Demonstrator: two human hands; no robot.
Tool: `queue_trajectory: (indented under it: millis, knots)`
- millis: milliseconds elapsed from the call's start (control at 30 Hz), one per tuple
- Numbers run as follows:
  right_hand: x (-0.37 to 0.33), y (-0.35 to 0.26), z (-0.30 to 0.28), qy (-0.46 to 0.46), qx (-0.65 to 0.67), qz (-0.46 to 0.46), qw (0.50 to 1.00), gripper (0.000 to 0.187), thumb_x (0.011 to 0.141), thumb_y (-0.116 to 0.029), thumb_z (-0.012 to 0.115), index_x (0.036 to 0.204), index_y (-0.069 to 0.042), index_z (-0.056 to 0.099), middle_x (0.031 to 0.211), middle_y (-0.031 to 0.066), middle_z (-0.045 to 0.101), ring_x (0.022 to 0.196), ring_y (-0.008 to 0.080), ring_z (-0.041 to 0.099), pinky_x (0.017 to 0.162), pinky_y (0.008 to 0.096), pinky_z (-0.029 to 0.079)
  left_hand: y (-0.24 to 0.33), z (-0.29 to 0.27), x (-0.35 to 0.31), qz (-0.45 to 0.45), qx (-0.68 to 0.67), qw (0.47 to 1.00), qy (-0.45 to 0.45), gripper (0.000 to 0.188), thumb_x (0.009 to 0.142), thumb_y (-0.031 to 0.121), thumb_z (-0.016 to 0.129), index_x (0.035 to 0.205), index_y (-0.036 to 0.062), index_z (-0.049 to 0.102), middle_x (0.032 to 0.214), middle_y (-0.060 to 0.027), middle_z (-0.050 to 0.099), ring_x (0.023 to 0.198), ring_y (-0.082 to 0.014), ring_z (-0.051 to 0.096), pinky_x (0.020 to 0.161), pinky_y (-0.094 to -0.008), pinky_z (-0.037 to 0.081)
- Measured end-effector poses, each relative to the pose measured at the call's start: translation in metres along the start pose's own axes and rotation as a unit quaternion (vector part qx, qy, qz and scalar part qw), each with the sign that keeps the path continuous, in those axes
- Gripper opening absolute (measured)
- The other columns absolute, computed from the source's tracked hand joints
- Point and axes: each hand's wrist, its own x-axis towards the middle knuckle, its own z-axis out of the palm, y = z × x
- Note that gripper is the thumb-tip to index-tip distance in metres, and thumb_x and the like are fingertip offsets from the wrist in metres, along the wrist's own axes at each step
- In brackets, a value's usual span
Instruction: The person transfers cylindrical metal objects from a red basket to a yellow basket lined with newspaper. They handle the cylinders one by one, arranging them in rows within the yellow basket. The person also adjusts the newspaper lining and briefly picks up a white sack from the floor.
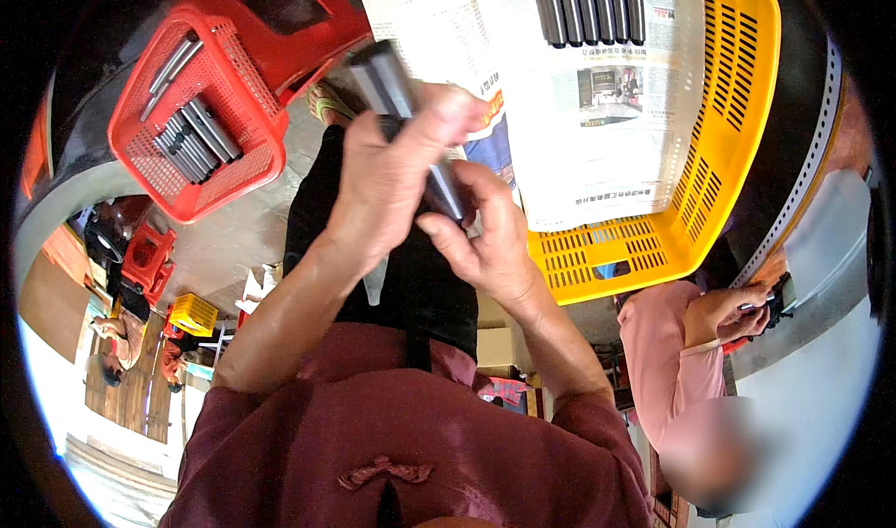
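In front of my body, a dark grey, shiny tube [444, 192] slants from upper left to lower right between my hands. My left hand [381, 178] is closed around its upper part, with the thumb toward the right; this area is smeared by motion. The fingers and thumb of my right hand [493, 237] grip the lower end. Streaks at the top end leave it unclear whether one tube or more is held. Beyond my right hand, several similar dark tubes [588, 7] with small round bluish marks lie side by side on newspaper [579, 155] in a yellow basket [644, 281].
At the far left a red basket [273, 155] holds several grey and black tubes [196, 141], beside a red plastic stool [322, 20]. A co-worker in a pink sleeve [658, 351] sits at the right. More people and a small yellow crate [194, 313] show farther left.
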Motion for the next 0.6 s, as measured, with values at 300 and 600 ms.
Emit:
queue_trajectory:
  millis: [300,600]
  knots:
    - [0.023,0.061,-0.041,0.208,0.120,0.167,0.956,0.028,0.096,-0.009,0.052,0.120,0.004,0.052,0.085,0.0057,0.058,0.063,0.0054,0.049,0.055,0.0214,0.041,-0.007,0.006,-0.008,-0.040,0.009,0.992,-0.122,0.037,0.095,0.019,0.058,0.126,0.0036,0.048,0.122,-0.0075,0.057,0.113,-0.0162,0.053,0.098,-0.0318,0.041]
    - [0.120,0.176,-0.021,0.317,0.258,0.207,0.889,0.029,0.089,-0.016,0.067,0.096,0.006,0.051,0.069,0.0072,0.059,0.052,0.0107,0.053,0.045,0.0248,0.042,-0.025,-0.028,-0.025,-0.105,0.075,0.986,-0.108,0.031,0.098,0.025,0.051,0.118,0.0012,0.055,0.112,-0.0085,0.062,0.102,-0.0155,0.058,0.093,-0.0302,0.044]
